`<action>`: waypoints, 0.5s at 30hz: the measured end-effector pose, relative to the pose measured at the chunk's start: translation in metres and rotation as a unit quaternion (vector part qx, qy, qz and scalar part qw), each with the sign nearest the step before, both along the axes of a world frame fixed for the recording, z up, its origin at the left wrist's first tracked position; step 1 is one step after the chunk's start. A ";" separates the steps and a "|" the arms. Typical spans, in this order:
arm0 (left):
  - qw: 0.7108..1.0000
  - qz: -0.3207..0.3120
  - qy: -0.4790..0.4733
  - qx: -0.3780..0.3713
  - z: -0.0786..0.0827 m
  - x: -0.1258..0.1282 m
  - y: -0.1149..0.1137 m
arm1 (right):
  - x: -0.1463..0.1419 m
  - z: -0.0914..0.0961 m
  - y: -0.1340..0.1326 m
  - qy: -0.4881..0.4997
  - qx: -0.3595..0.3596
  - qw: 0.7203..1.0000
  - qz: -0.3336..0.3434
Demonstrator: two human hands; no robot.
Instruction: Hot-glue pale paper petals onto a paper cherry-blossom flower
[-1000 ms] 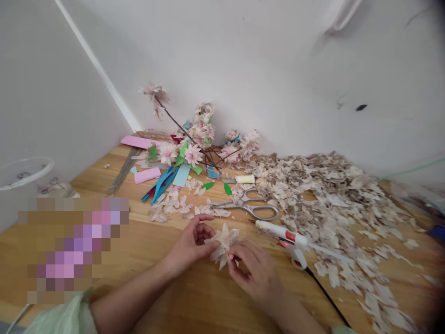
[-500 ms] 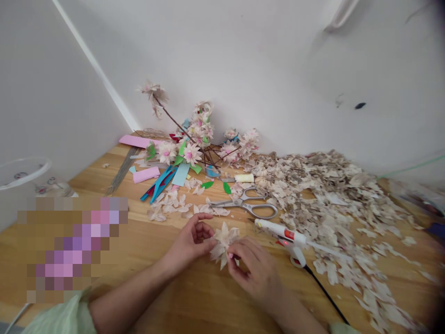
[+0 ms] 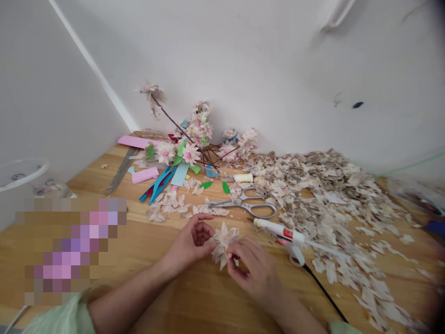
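Between my two hands is a pale cream petal flower [image 3: 224, 241] with pointed petals. My left hand [image 3: 194, 239] is closed on its left edge, the thumb against the petals, the index finger stretched above and the other fingers curled. My right hand [image 3: 255, 271] is pinched at the flower's right side. A small pink piece [image 3: 230, 255] shows at its fingertips; its exact form is too small to tell. The white glue gun [image 3: 281, 234], its red light lit, lies just beyond my right hand. Grey-handled scissors [image 3: 243, 202] lie behind the flower.
Loose dried petals [image 3: 323, 204] are heaped across the right. Finished flowers on brown stems [image 3: 170, 119] stand by the back wall. Blue strips [image 3: 158, 184], a pink roll [image 3: 145, 175] and grey wires [image 3: 120, 174] lie at left. A clear bucket [image 3: 26, 174] stands at the left edge.
The whole view has shifted slightly. Both hands and the flower stay in nearly the same positions, with no visible change of grip.
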State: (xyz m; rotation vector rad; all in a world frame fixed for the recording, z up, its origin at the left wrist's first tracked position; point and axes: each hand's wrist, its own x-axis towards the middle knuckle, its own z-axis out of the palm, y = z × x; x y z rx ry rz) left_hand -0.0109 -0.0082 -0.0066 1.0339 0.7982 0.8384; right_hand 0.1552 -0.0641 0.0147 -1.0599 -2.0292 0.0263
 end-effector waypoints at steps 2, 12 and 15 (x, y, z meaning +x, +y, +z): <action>1.000 -0.001 -0.003 -0.002 -0.001 0.000 0.000 | 0.000 -0.001 0.000 0.000 -0.005 1.000 0.002; 1.000 0.002 0.000 -0.002 -0.004 0.000 0.000 | 0.000 -0.001 -0.001 0.000 -0.006 1.000 0.005; 1.000 -0.002 -0.007 -0.001 -0.004 -0.001 0.000 | 0.000 0.000 -0.001 0.005 -0.008 1.000 0.007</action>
